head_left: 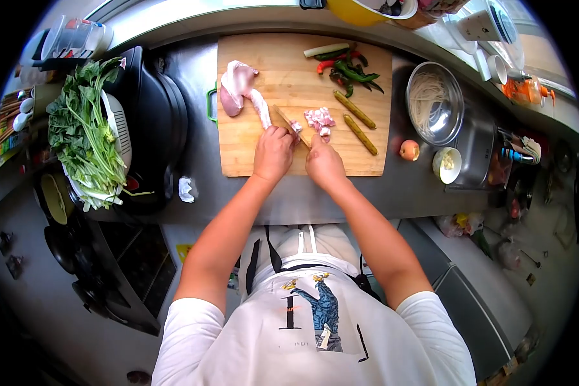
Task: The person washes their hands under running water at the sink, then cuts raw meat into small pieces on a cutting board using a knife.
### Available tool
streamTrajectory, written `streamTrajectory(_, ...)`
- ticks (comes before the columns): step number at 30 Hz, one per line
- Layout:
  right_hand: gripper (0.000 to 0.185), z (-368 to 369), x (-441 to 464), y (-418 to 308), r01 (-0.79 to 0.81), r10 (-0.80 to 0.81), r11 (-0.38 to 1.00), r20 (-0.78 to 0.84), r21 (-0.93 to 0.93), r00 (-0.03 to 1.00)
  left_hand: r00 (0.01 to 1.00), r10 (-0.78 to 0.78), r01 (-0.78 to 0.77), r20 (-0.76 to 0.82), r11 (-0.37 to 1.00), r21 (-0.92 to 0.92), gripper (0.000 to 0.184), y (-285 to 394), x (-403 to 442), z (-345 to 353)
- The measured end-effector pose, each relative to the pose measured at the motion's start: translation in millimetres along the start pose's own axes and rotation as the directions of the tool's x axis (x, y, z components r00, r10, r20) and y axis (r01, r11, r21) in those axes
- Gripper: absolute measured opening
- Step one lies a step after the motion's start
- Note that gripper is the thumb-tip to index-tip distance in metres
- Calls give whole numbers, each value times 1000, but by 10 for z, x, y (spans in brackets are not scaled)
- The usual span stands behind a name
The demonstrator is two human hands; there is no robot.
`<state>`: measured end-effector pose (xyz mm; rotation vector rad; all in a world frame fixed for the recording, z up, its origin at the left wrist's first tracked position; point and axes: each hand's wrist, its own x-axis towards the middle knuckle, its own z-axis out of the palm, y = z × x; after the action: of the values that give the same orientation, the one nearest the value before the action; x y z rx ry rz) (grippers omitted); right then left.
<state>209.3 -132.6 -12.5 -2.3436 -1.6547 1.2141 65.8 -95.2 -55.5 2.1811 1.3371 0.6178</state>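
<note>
My right hand [324,161] is closed round the handle of a kitchen knife [283,115], whose blade slants across the wooden cutting board [254,151]. Just left of the blade, my left hand [274,153] has its fingers curled on the end of a strip of raw meat [260,106]. Toward the board's upper left, that strip meets a larger pink piece of raw meat [238,80]; whether they are joined I cannot tell. Small diced meat [320,118] lies right of the knife, with a few bits against the blade.
Green and red peppers [349,69] and two pickled-looking green sticks [360,134] lie on the board's right. Beyond are a metal bowl of pale noodle-like strands [453,122], an onion [409,150] and a small white bowl [453,168]. Leafy greens [87,128] fill a white basket at left.
</note>
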Motion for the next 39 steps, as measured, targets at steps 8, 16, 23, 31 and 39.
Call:
streamTrajectory(8,18,-7,-415,288,-127,130,991,104,-35,986,999,-28,27,-27,999,-46,6,48,-12,-56)
streamTrajectory(16,16,-16,1,21,-21,21,999,-10,34,1000,999,7,-9,47,999,37,11,91,-26,-89)
streamTrajectory(23,14,-70,-373,119,-44,59,984,-82,172,995,984,4,-7,-180,1000,-20,15,145,-16,-170)
streamTrajectory(31,12,141,-525,151,-65,77,978,-51,200,996,999,29,-30,-33,999,-23,8,5,-60,-139)
streamTrajectory(39,15,208,-320,160,-71,75,982,-14,172,997,999,43,-44,-27,999,-23,8,1,2,-102)
